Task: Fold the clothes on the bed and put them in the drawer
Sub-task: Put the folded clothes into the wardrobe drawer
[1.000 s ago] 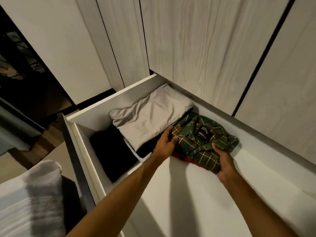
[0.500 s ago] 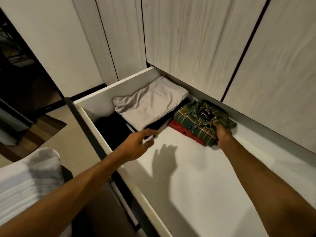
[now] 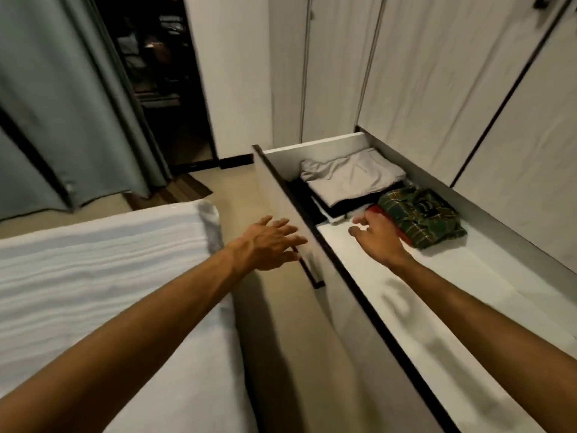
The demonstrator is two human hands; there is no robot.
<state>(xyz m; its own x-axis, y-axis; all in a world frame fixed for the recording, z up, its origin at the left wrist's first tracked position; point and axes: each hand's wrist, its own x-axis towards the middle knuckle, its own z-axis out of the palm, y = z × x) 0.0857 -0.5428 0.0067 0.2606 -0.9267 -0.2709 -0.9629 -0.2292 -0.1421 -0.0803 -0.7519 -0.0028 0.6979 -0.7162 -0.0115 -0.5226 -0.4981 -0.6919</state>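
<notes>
Drawer (image 3: 282,195) holds the folded plaid shirt (image 3: 420,218); your hands, left (image 3: 268,242) and right (image 3: 379,237), are open, empty. Next: push the front shut.

An open drawer (image 3: 281,195) juts from the wardrobe (image 3: 437,73) at right, holding 3 folded piles at its far end: trousers (image 3: 352,175) atop a garment (image 3: 304,195), a shirt (image 3: 418,214) to their right. The bed (image 3: 109,276) lies left, with the curtain (image 3: 62,104) behind it.
</notes>
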